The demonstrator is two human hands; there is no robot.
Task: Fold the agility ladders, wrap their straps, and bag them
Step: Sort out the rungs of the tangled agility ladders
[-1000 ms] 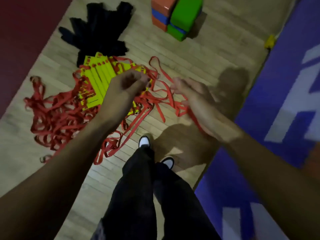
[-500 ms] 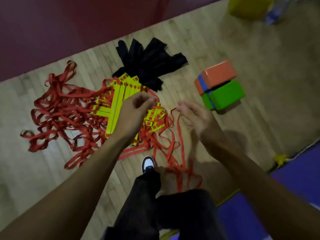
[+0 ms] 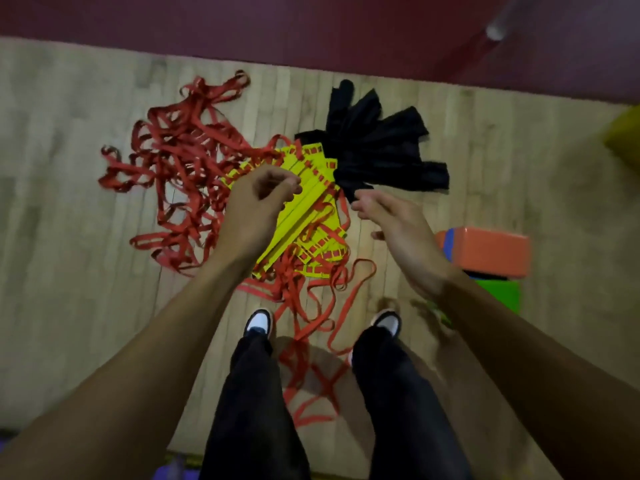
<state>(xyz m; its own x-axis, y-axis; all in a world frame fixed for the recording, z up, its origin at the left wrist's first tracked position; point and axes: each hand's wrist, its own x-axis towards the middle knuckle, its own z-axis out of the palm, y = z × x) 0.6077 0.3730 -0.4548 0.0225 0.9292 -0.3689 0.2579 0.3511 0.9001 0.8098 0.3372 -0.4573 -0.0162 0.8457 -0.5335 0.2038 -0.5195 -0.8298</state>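
The right hand (image 3: 398,230) has let the red strap (image 3: 311,306) drop and hangs loosely spread, the left hand (image 3: 256,202) seemingly still pinching one, rungs (image 3: 304,209) at twelve o'clock unfolded.

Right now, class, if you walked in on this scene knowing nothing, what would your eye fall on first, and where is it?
First, the heap of yellow ladder rungs at the centre of the wooden floor, with tangled red straps sprawling to its left and trailing between the person's shoes. Next, the two bare hands above it: the left hand with fingers curled, the right hand beside it. Black bags lie just beyond the rungs.
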